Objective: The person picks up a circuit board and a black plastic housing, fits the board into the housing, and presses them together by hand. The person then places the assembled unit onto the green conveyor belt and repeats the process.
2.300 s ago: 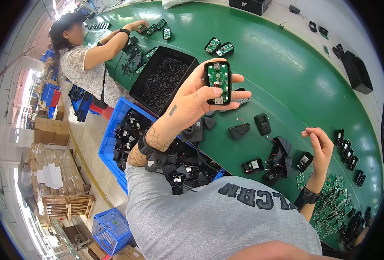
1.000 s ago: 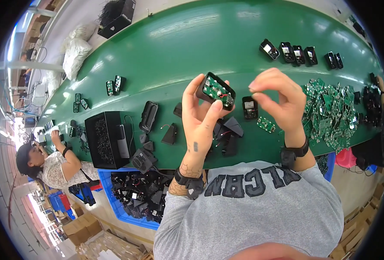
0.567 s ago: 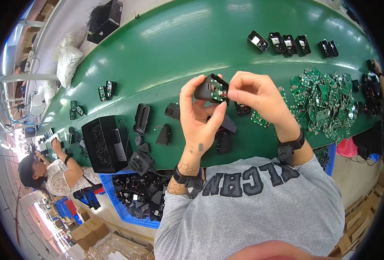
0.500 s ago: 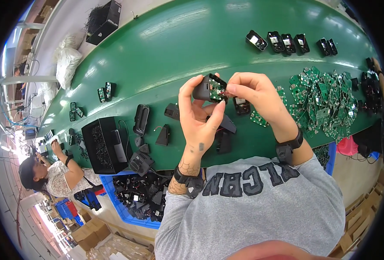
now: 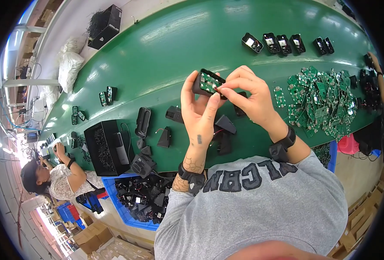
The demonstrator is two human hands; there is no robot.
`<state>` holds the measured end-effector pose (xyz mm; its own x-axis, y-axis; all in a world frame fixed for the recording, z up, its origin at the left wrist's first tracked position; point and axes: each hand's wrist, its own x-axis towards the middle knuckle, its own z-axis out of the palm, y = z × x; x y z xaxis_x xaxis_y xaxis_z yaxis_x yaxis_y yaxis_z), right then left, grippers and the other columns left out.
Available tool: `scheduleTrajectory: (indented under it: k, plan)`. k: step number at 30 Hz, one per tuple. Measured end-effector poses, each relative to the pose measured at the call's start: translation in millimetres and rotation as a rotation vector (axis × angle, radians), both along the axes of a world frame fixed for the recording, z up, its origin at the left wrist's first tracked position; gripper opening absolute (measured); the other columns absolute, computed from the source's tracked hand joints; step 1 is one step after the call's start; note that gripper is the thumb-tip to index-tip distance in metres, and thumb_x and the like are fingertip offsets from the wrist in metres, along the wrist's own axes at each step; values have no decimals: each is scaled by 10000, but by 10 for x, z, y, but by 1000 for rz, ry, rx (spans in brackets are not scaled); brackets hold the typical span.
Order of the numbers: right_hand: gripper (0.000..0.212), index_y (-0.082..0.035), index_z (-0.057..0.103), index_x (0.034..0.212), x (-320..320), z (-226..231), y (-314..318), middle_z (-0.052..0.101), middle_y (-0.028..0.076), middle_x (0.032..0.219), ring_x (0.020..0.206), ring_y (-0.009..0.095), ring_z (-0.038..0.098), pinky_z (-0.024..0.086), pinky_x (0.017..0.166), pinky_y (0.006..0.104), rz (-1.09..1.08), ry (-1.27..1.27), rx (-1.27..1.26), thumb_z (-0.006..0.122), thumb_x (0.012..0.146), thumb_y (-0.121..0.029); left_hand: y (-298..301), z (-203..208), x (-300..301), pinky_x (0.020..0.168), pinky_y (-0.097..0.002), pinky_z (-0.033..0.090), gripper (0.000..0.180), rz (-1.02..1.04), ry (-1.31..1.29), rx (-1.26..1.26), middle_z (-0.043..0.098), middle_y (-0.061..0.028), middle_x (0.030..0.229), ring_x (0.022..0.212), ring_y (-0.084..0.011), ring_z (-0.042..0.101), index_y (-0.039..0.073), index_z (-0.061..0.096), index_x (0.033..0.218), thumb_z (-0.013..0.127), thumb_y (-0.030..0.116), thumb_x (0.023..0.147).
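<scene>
My left hand [image 5: 199,113] holds up a black plastic housing [image 5: 206,82] with a green circuit board inside it, over the green table [image 5: 166,56]. My right hand [image 5: 249,94] pinches at the housing's right edge, its fingertips on the board. Both wrists wear black bands. Loose black housing parts [image 5: 225,125] lie on the table just below my hands.
A heap of green circuit boards [image 5: 322,97] lies at the right. A row of assembled black units [image 5: 278,42] sits at the far side. A black box [image 5: 106,148] and a blue crate of black parts [image 5: 140,200] are at the left. A person [image 5: 53,182] works further left.
The view swung from the left of the table to its middle. My right hand came up from the table to the housing and now presses on its board.
</scene>
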<state>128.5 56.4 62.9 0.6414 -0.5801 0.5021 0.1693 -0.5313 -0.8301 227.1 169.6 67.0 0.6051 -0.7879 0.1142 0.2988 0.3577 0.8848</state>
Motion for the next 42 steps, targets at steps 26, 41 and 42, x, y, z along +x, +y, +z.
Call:
scheduleTrajectory:
  k: [26, 41, 42]
  plan:
    - [104, -21, 680, 819, -29, 43, -80, 625, 50, 850, 839, 200, 593, 470, 737, 318, -47, 89, -250, 738, 732, -22, 25, 1, 76, 855, -398, 578, 558, -88, -37, 85, 493, -135, 1209, 1074, -247, 594, -36, 334, 1396, 599, 67, 917]
    - [332, -116, 700, 1065, -65, 182, -213, 575, 81, 1132, 1214, 323, 484, 333, 1057, 493, -45, 279, -569, 582, 779, 5, -63, -131, 490, 830, -405, 579, 427, -216, 265, 245, 556, -159, 1185, 1006, -269, 630, -59, 383, 1319, 483, 82, 928]
    - [300, -90, 697, 1058, -36, 157, -259, 599, 94, 1133, 1178, 312, 524, 375, 1033, 424, -82, 183, -486, 573, 807, 18, -84, -136, 614, 830, -405, 579, 427, -197, 254, 235, 556, -159, 1185, 1006, -269, 630, -59, 383, 1319, 483, 82, 928]
